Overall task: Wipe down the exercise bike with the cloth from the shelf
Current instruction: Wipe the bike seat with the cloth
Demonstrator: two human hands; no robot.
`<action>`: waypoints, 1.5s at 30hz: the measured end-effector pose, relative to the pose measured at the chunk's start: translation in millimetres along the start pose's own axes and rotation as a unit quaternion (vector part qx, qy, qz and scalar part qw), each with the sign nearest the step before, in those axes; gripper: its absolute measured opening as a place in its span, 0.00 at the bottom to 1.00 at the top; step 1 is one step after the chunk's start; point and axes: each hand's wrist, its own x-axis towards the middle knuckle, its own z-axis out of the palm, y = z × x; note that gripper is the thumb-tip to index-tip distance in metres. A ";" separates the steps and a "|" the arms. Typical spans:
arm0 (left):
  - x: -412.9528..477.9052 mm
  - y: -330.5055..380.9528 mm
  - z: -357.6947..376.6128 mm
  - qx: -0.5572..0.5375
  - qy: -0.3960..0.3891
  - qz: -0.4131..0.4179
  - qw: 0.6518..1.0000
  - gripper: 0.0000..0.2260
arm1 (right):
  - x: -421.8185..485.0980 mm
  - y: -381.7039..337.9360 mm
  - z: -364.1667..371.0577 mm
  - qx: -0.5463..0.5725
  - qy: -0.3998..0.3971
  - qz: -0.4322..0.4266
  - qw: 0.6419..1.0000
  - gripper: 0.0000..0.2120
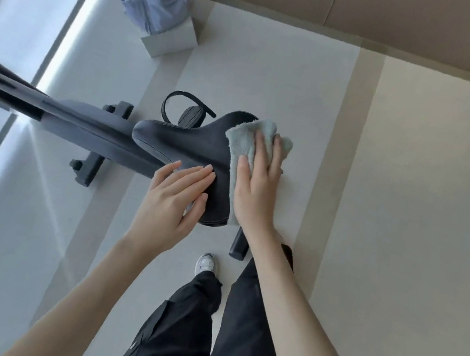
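Pale-green terry cloth (244, 138), ungripped under my flat right hand (253, 188) on the black padded saddle (190, 143), could slip; left hand (175, 196) steadies, fingers straight.

Nothing readable is showing anywhere on the exercise bike (88, 127), and its saddle (184, 142) is carrying only plain stitching. Below the saddle, a small pale mark (134, 345) is sitting on the black trousers (183, 323), but it is appearing too small to read.
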 end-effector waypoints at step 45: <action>22.1 -75.2 -28.4 -0.009 -0.080 0.234 0.969 0.14 | -6.8 -20.9 9.9 -0.058 0.054 0.104 0.991 0.22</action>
